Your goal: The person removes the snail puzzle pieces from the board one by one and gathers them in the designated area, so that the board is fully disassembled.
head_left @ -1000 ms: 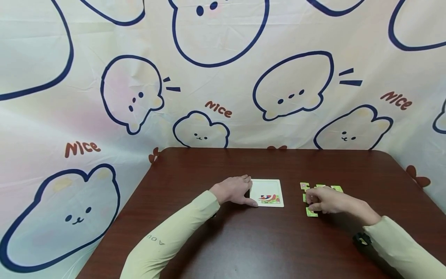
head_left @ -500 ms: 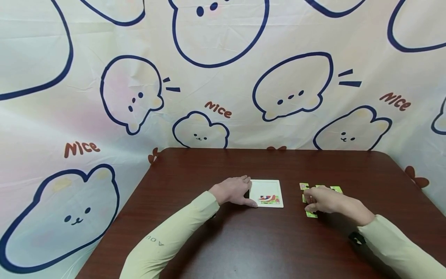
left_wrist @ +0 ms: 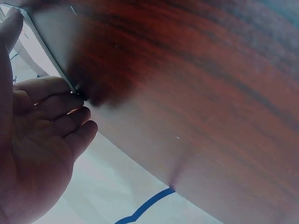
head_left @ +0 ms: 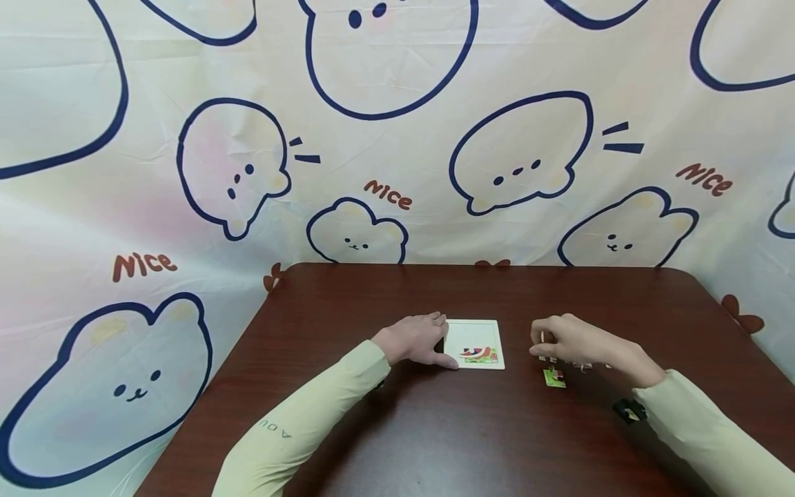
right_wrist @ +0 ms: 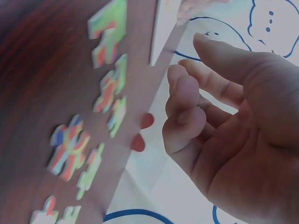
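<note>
My left hand (head_left: 416, 339) rests at the left side of a white puzzle tray (head_left: 473, 333). Its thumb touches the near left corner, and its other fingers touch the far end of that side, as the left wrist view also shows. Joined colourful pieces (head_left: 478, 355) fill the tray's near right part. Over the loose jigsaw pieces to the right hovers my right hand (head_left: 574, 339), its fingers loosely bent, thumb apart, nothing seen between them. One green jigsaw piece (head_left: 555, 377) lies just nearer than this hand. Several others (right_wrist: 70, 149) show in the right wrist view, partly hidden in the head view.
Everything lies on a dark brown wooden table (head_left: 397, 428). A pale cloth with blue-outlined cartoon bears (head_left: 354, 166) hangs behind its far edge. A dark wrist camera (head_left: 630, 410) sits under the right sleeve.
My right hand has lifted off the loose pieces and shifted slightly left, its thumb and fingers now further apart. The left hand and the tray have stayed put.
</note>
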A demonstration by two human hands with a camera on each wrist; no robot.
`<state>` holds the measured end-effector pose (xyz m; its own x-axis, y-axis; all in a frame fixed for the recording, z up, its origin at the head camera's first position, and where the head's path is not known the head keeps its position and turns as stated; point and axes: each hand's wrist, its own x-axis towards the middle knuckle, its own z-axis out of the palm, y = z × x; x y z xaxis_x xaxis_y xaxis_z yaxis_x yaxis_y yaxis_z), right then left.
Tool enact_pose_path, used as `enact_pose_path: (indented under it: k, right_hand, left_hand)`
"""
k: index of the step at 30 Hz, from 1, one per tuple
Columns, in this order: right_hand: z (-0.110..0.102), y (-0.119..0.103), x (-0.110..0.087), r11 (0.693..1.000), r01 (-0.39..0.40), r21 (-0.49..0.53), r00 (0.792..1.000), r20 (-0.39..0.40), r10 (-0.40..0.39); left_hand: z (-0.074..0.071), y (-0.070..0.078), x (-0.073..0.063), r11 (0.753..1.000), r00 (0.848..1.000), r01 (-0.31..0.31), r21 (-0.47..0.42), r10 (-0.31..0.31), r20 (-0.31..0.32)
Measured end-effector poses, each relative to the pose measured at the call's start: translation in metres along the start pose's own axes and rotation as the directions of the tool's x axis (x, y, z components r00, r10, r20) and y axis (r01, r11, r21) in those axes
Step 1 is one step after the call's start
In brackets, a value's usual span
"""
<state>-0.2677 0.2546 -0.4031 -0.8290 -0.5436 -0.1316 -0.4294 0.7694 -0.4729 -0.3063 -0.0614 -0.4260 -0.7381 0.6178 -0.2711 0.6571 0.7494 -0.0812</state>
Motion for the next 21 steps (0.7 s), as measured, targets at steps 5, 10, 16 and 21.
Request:
enact_pose_path:
  k: [5, 10, 16, 21]
  right_hand:
    - [0.001, -0.008, 0.01, 0.999, 0.032, -0.005, 0.999, -0.031, -0.032]
    - [0.009, -0.018, 0.022, 0.999, 0.054, -0.003, 0.998, -0.029, -0.054]
    - [0.016, -0.028, 0.034, 0.997, 0.074, -0.03, 0.997, -0.031, -0.075]
    - [0.016, -0.035, 0.043, 0.995, 0.085, -0.058, 0.996, -0.027, -0.087]
  left_hand:
    - [0.0, 0.0, -0.001, 1.0, 1.0, -0.001, -0.008, 0.001, -0.001]
    - [0.001, 0.0, -0.001, 1.0, 1.0, 0.0, -0.004, 0.0, -0.006]
    - [0.001, 0.0, 0.0, 1.0, 1.0, 0.002, 0.002, -0.002, -0.008]
    - [0.001, 0.0, 0.001, 1.0, 1.0, 0.004, 0.003, -0.004, -0.006]
